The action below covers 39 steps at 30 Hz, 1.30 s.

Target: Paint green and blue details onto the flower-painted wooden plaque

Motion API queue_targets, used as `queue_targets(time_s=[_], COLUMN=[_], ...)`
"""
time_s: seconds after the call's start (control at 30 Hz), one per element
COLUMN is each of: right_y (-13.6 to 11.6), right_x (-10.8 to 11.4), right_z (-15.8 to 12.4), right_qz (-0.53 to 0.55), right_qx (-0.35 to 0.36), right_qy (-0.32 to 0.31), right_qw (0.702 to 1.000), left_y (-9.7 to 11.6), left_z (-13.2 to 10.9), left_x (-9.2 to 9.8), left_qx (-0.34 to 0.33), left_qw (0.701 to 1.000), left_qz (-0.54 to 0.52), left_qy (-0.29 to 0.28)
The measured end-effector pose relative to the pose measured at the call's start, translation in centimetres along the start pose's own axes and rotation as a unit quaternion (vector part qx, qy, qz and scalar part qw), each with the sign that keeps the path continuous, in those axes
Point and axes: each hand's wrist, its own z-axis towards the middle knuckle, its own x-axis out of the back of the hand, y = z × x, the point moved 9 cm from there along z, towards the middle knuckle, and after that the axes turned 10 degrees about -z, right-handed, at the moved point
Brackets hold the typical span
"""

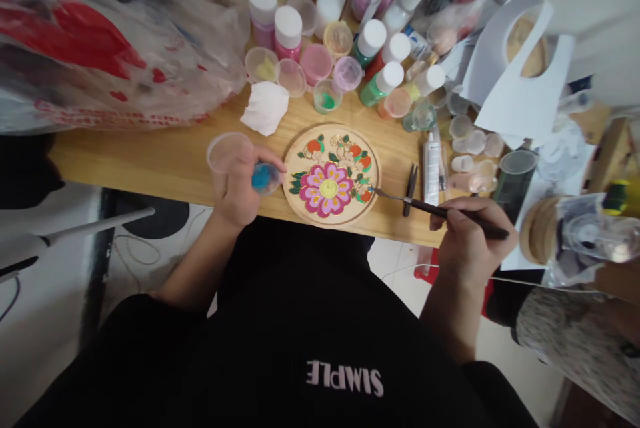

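Note:
A round wooden board [329, 175] with a raised floral design lies near the table's front edge, a pink flower at its centre. My left hand [243, 181] is closed round a small clear cup of blue paint [264, 177] just left of the board; a fingertip reaches the board's edge. Beside that hand is a clear round lid [227, 151]. In my right hand [473, 238] is a palette knife [430, 207] with a dark handle, gripped between the fingers. Its thin tip meets the board's right side, by an orange fruit and green leaves.
Paint cups and white-capped bottles [374, 38] stand behind the board, near a crumpled tissue [265, 108]. A plastic bag [115, 48] fills the back left. Black tweezers [411, 189] and a white tube [431, 168] lie to the right, with wooden rings [540, 228] beyond my right hand.

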Motion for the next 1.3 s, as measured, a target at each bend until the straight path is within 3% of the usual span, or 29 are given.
queue_targets(time_s=[0.57,1.07,1.3], right_y=[-1.2,0.6,2.9], right_x=[-0.5,-0.5,-0.7], right_z=[0.7,0.6,0.8], right_qz=[-0.07,-0.02,0.07], right_qx=[-0.033,-0.101,-0.14], right_qy=[0.015,0.036,0.036], right_qw=[0.997,0.994,0.987], left_y=[0.3,0.0,-0.1], left_z=[0.0,0.1,0.1], left_x=[-0.2,-0.1,0.1], left_qx=[-0.001,0.025,0.031], left_qw=[1.0,1.0,0.999], left_qz=[0.006,0.009,0.015], left_qy=[-0.013,0.007,0.016])
